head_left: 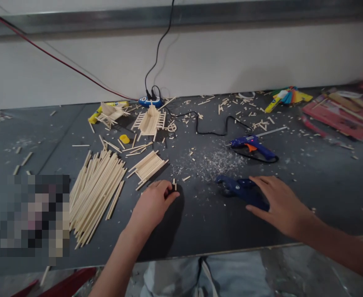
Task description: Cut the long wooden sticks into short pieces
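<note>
My left hand (154,204) rests on the dark tabletop (200,222) with its fingertips pinched on a few short wooden stick pieces (174,185). My right hand (282,204) lies flat, fingers stretched out, over the handles of a blue cutter (238,187). A blue glue gun (253,145) lies just beyond the cutter on a dark mat, its black cord running back to a power strip (150,101). A flat panel of glued sticks (148,166) sits beyond my left hand.
A large pile of long wooden sticks (94,192) lies to the left. Small stick models (150,120) and scraps are scattered at the back. A yellow cap (124,139), coloured items (288,97) and a red packet (342,115) sit farther off. A blurred patch covers the lower left.
</note>
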Demonstrator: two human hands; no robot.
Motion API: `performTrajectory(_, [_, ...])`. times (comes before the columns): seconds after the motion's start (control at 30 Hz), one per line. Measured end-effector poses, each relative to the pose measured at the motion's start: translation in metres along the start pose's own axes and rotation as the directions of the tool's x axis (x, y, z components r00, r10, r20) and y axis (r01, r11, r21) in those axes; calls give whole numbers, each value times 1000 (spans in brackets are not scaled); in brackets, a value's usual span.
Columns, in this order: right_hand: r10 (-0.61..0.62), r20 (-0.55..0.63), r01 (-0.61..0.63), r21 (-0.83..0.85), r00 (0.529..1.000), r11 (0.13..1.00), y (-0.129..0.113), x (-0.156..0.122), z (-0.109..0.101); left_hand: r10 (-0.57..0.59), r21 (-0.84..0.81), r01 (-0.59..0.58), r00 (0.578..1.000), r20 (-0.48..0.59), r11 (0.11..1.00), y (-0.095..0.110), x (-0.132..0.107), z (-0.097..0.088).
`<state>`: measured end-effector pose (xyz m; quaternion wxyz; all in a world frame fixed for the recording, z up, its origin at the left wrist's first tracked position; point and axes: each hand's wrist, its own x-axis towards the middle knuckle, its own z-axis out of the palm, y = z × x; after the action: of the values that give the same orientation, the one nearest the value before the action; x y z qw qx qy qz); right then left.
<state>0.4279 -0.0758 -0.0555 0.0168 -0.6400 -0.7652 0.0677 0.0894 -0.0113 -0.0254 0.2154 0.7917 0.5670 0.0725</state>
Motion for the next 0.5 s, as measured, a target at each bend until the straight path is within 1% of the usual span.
performTrajectory(0.13, [-20,-67,21,6,998,1000,-2,-1,7,-80,-74,81,997,17,994,-5,2,-4])
performTrajectory(0.23, [-27,-63,31,54,998,998,-6,-1,3,-78,-89,79,997,6,993,-8,3,-4])
performTrajectory(0.3, [-8,-74,15,102,997,995,-10,1,-5,-49,-98,50,999,14,994,-9,5,-4])
performTrajectory(0.37, [14,-123,6,161,992,987,-13,6,-16,-17,-110,20,999,35,994,-10,6,-4])
performTrajectory(0.43, [17,-190,25,215,982,976,-14,18,-30,5,-112,0,999,50,994,-11,8,-5])
performTrajectory(0.5, [18,-268,48,238,963,970,-12,36,-44,9,-108,-4,999,49,994,-11,10,-5])
